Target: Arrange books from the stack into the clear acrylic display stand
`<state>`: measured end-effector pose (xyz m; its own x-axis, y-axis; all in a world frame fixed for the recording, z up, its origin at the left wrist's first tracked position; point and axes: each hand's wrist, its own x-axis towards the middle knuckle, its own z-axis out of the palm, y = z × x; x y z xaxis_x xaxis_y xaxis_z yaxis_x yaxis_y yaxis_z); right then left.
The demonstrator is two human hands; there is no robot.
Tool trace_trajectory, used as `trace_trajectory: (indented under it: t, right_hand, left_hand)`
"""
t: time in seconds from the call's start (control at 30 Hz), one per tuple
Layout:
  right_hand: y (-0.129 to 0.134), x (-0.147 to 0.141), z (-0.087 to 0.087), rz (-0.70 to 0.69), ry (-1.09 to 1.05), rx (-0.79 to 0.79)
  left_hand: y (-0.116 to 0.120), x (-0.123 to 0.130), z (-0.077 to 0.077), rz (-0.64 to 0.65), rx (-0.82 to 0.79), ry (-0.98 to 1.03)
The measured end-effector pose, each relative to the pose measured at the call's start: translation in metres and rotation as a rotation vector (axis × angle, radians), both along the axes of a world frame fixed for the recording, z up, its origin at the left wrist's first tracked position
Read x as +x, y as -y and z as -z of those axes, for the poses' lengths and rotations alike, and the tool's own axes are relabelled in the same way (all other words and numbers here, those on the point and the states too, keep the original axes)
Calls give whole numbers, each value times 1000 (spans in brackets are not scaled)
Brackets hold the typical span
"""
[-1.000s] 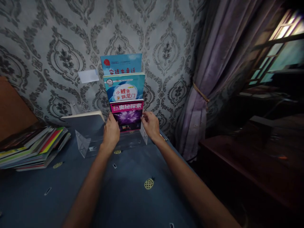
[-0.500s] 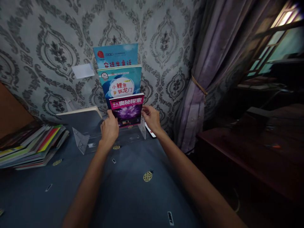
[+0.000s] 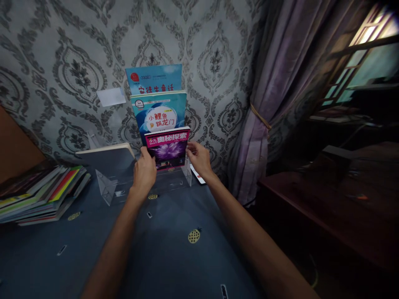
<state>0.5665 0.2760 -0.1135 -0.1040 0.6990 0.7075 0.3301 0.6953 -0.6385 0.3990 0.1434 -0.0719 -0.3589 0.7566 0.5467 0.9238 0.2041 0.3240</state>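
A purple and magenta book [image 3: 170, 151] stands upright at the front of a clear stand [image 3: 188, 174]. My left hand [image 3: 145, 169] grips its left edge, and my right hand [image 3: 199, 158] pinches the right edge. Behind it, one above the other, rise a teal book [image 3: 160, 114] and a blue book [image 3: 156, 79]. To the left, a dark book with pale page edges [image 3: 107, 162] leans back on the same clear stand.
Several books lie in a stack [image 3: 46, 193] at the left, beside a brown board [image 3: 17, 145]. A phone [image 3: 198, 174] lies behind my right wrist. Patterned wall behind, purple curtain [image 3: 249, 158] and dark red table [image 3: 305, 199] on the right.
The whole view has shifted slightly, so things appear a little lower. Both hands keep their places at the purple book's edges.
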Motion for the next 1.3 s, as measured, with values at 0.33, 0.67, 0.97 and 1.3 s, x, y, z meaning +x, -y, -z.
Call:
trace_trajectory:
  t: [0.33, 0.67, 0.97, 1.3]
  right_hand:
    - [4, -2, 1, 50, -44, 23]
    - [6, -5, 4, 33, 18, 69]
    - [4, -6, 7, 23, 9, 49]
    - [3, -6, 9, 38, 15, 112]
  left_hand:
    - [-6, -4, 1, -33, 84, 45]
    - [-9, -7, 7, 17, 67, -111]
    - [-8, -6, 6, 29, 17, -105]
    - [-10, -12, 9, 77, 89, 5]
